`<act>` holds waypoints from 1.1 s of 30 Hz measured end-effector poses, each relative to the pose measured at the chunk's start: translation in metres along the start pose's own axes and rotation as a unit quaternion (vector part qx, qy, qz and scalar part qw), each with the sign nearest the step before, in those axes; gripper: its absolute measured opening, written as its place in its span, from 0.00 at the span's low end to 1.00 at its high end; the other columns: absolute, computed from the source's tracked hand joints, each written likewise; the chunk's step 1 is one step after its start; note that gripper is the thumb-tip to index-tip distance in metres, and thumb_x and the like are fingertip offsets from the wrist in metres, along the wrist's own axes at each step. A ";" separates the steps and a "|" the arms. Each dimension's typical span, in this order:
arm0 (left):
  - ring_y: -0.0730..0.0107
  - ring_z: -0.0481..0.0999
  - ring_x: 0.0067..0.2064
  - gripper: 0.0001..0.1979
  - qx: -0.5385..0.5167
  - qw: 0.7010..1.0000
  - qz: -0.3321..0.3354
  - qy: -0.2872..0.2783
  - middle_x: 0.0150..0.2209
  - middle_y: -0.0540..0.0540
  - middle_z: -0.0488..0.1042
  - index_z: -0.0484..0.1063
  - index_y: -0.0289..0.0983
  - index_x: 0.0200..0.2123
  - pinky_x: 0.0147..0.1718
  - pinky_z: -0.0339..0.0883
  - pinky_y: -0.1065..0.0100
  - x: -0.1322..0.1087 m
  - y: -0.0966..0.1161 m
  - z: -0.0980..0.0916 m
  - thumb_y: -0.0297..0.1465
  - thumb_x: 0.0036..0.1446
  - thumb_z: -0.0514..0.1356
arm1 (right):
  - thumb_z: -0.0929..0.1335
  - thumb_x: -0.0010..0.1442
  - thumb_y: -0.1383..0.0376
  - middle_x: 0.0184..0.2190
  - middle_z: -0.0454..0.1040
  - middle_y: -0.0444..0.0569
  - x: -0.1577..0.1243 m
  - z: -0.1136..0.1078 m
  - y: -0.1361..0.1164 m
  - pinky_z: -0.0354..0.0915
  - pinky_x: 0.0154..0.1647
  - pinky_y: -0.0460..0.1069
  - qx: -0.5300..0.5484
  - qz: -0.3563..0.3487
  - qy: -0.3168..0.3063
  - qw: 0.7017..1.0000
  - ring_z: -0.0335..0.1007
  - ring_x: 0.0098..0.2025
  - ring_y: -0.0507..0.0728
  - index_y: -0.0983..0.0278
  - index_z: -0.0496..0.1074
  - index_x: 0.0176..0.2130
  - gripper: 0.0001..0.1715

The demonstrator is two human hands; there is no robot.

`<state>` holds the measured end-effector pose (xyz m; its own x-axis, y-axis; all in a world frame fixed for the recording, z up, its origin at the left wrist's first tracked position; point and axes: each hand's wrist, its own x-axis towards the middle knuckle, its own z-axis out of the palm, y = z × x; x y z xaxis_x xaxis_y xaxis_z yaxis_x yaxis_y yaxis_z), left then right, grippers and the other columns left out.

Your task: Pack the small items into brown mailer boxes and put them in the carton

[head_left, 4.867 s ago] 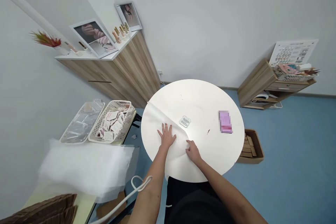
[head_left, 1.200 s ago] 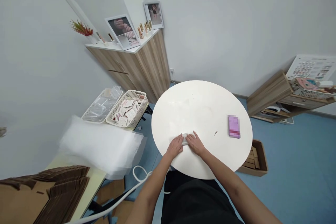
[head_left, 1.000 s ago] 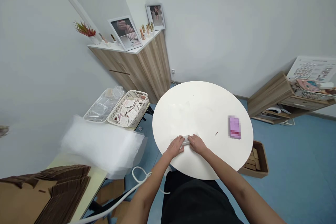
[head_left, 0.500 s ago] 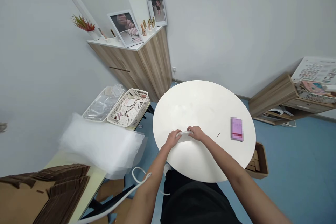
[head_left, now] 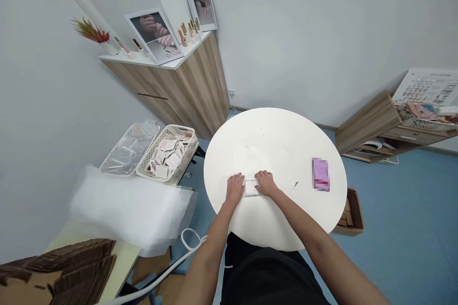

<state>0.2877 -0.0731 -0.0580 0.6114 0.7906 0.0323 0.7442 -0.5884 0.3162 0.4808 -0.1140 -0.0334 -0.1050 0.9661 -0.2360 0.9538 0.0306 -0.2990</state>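
A small white wrapped packet (head_left: 251, 188) lies on the round white table (head_left: 279, 147), near its front edge. My left hand (head_left: 235, 188) lies on the packet's left end with fingers curled down on it. My right hand (head_left: 265, 183) presses its right end the same way. Both hands touch the packet and rest on the tabletop. What the wrapping covers is hidden.
A pink packet (head_left: 320, 174) lies on the table's right side. Left of the table are a basket of small packets (head_left: 169, 158), a clear tray (head_left: 129, 147), a stack of white foam sheets (head_left: 129, 209) and flat cardboard (head_left: 57, 267). A cardboard box (head_left: 352, 209) sits on the floor.
A large white sheet lay spread under my hands with a small clear item beside it; now it is a small folded packet. My hands have closed in on both its ends.
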 end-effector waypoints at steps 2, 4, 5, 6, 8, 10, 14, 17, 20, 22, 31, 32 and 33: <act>0.57 0.63 0.62 0.26 0.014 0.998 0.065 -0.014 0.58 0.42 0.69 0.63 0.40 0.58 0.63 0.47 0.48 -0.004 0.001 0.001 0.22 0.57 0.51 | 0.64 0.58 0.68 0.53 0.70 0.55 -0.008 0.004 -0.004 0.48 0.62 0.62 -0.007 -0.043 0.033 0.998 0.59 0.56 0.63 0.63 0.67 0.52 0.21; 0.57 0.61 0.64 0.27 0.016 0.995 0.094 -0.029 0.58 0.42 0.69 0.61 0.39 0.61 0.66 0.39 0.45 -0.011 0.004 0.001 0.24 0.57 0.50 | 0.62 0.59 0.71 0.54 0.70 0.55 -0.017 0.010 -0.007 0.43 0.65 0.63 -0.003 -0.077 0.047 0.996 0.60 0.57 0.62 0.63 0.67 0.54 0.22; 0.56 0.60 0.65 0.27 0.017 0.994 0.099 -0.032 0.59 0.40 0.69 0.59 0.38 0.62 0.66 0.35 0.43 -0.015 0.006 0.001 0.27 0.58 0.51 | 0.62 0.60 0.70 0.55 0.70 0.56 -0.022 0.013 -0.008 0.41 0.66 0.64 0.002 -0.085 0.049 0.995 0.60 0.58 0.62 0.63 0.66 0.55 0.23; 0.53 0.58 0.65 0.28 0.019 0.994 0.103 -0.033 0.60 0.39 0.67 0.57 0.37 0.63 0.66 0.32 0.41 -0.020 0.008 0.002 0.31 0.59 0.51 | 0.62 0.61 0.67 0.56 0.69 0.57 -0.028 0.017 -0.008 0.40 0.67 0.64 0.005 -0.090 0.051 0.995 0.60 0.58 0.63 0.64 0.65 0.56 0.24; 0.50 0.56 0.67 0.32 0.025 0.992 0.117 -0.037 0.62 0.36 0.64 0.54 0.35 0.65 0.65 0.29 0.38 -0.031 0.012 0.003 0.38 0.60 0.53 | 0.64 0.61 0.60 0.59 0.66 0.61 -0.040 0.026 -0.008 0.39 0.67 0.65 0.002 -0.103 0.052 0.993 0.58 0.61 0.65 0.67 0.63 0.59 0.29; 0.49 0.56 0.67 0.34 0.032 0.990 0.131 -0.044 0.62 0.34 0.64 0.53 0.34 0.65 0.65 0.28 0.37 -0.041 0.017 0.005 0.41 0.60 0.53 | 0.66 0.59 0.56 0.61 0.63 0.63 -0.052 0.035 -0.007 0.38 0.68 0.65 -0.011 -0.122 0.050 0.991 0.55 0.63 0.67 0.69 0.60 0.61 0.36; 0.51 0.62 0.63 0.31 0.017 0.990 0.130 -0.048 0.59 0.36 0.68 0.55 0.36 0.64 0.65 0.32 0.40 -0.054 0.024 0.008 0.40 0.60 0.55 | 0.69 0.56 0.60 0.61 0.63 0.64 -0.070 0.046 -0.007 0.42 0.68 0.64 -0.027 -0.125 0.040 0.991 0.55 0.64 0.68 0.71 0.59 0.63 0.39; 0.51 0.64 0.61 0.30 -0.019 0.990 0.124 -0.056 0.56 0.37 0.69 0.60 0.37 0.61 0.65 0.36 0.41 -0.055 0.027 0.004 0.40 0.57 0.58 | 0.68 0.55 0.64 0.60 0.63 0.65 -0.074 0.043 -0.008 0.45 0.67 0.63 -0.019 -0.119 0.029 0.992 0.57 0.62 0.67 0.71 0.60 0.61 0.37; 0.50 0.65 0.59 0.29 -0.053 0.991 0.099 -0.077 0.54 0.38 0.69 0.67 0.38 0.56 0.64 0.42 0.42 -0.046 0.027 -0.005 0.41 0.52 0.62 | 0.67 0.54 0.67 0.59 0.65 0.65 -0.071 0.031 -0.008 0.50 0.65 0.62 -0.007 -0.125 -0.005 0.992 0.59 0.61 0.66 0.72 0.64 0.57 0.32; 0.50 0.67 0.55 0.26 -0.076 0.988 0.084 -0.102 0.50 0.40 0.71 0.72 0.39 0.51 0.61 0.50 0.45 -0.037 0.025 -0.012 0.43 0.50 0.63 | 0.67 0.53 0.66 0.58 0.66 0.64 -0.066 0.019 -0.009 0.53 0.63 0.61 0.004 -0.124 -0.027 0.992 0.63 0.58 0.65 0.71 0.68 0.53 0.28; 0.57 0.71 0.48 0.15 -0.124 0.992 0.004 -0.025 0.45 0.43 0.72 0.72 0.39 0.47 0.51 0.65 0.55 -0.010 0.023 -0.028 0.33 0.55 0.57 | 0.64 0.58 0.69 0.41 0.76 0.52 -0.015 -0.027 -0.011 0.42 0.63 0.66 -0.008 -0.067 -0.081 0.994 0.69 0.47 0.61 0.62 0.71 0.47 0.16; 0.56 0.70 0.50 0.17 -0.109 0.994 -0.005 0.019 0.47 0.41 0.71 0.70 0.38 0.49 0.52 0.65 0.54 -0.011 0.025 -0.028 0.31 0.57 0.56 | 0.63 0.58 0.70 0.40 0.76 0.52 -0.009 -0.029 -0.010 0.42 0.64 0.66 -0.008 -0.059 -0.083 0.995 0.69 0.47 0.61 0.62 0.70 0.48 0.18; 0.55 0.69 0.52 0.18 -0.090 0.994 -0.010 0.059 0.49 0.39 0.70 0.68 0.37 0.52 0.53 0.64 0.52 -0.013 0.027 -0.027 0.30 0.58 0.54 | 0.62 0.58 0.70 0.41 0.76 0.52 -0.003 -0.030 -0.008 0.41 0.64 0.66 -0.006 -0.052 -0.083 0.995 0.68 0.48 0.61 0.62 0.69 0.50 0.19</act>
<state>0.2924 -0.0952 -0.0240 0.5527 0.8230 0.1314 0.6893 -0.5400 0.4829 0.4814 -0.1096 -0.0026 -0.2474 0.9018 -0.3543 0.9384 0.1321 -0.3192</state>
